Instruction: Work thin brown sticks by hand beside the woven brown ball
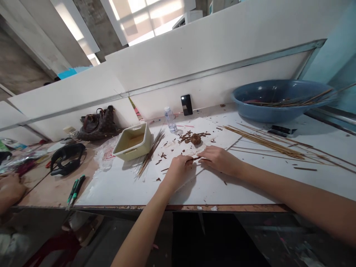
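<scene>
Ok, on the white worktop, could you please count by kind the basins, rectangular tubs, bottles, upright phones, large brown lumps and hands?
Blue basin: 1
Pale rectangular tub: 1
Clear bottle: 1
Upright phone: 1
Large brown lump: 1
Left hand and right hand: 2
Total: 7

I have one thin, dark brown piece (196, 158) between the fingertips of my left hand (180, 168) and right hand (215, 157). Short, narrow, lying roughly crosswise; ends hidden by my fingers. It's low over the white surface (111, 193), contact unclear. Brown lump (195, 139): rounded, rough, sitting on that surface just beyond my hands, apart from the piece.
</scene>
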A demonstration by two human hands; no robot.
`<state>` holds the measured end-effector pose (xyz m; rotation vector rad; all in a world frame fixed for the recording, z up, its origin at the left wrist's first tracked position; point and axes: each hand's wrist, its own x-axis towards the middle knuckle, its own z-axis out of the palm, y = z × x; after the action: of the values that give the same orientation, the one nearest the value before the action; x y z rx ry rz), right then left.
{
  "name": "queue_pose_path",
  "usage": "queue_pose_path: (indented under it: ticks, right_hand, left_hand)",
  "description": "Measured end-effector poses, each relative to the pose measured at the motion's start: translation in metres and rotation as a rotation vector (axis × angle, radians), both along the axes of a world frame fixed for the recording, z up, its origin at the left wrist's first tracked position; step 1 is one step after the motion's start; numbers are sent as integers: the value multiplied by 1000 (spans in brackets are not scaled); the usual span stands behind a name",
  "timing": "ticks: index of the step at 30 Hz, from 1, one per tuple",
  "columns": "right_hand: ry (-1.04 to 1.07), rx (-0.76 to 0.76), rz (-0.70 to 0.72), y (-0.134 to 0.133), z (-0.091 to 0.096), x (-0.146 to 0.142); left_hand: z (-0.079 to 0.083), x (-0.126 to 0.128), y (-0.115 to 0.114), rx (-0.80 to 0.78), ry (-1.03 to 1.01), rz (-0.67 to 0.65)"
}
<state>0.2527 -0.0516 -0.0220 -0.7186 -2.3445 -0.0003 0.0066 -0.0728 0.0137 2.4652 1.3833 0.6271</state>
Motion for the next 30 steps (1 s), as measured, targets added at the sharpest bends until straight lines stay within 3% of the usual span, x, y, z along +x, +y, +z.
queue_pose_path:
  ticks: [12,23,30]
  right_hand:
    - [69,-65,32,-7,-4,-10]
    - [-49,-63,78,-10,0,-9]
    - [-34,-55,12,-6,4,-6]
  left_hand:
    - [0,4,-5,-21,-125,-50]
    - [6,6,-6,-14,55,-44]
    - [5,2,-6,4,39,-42]
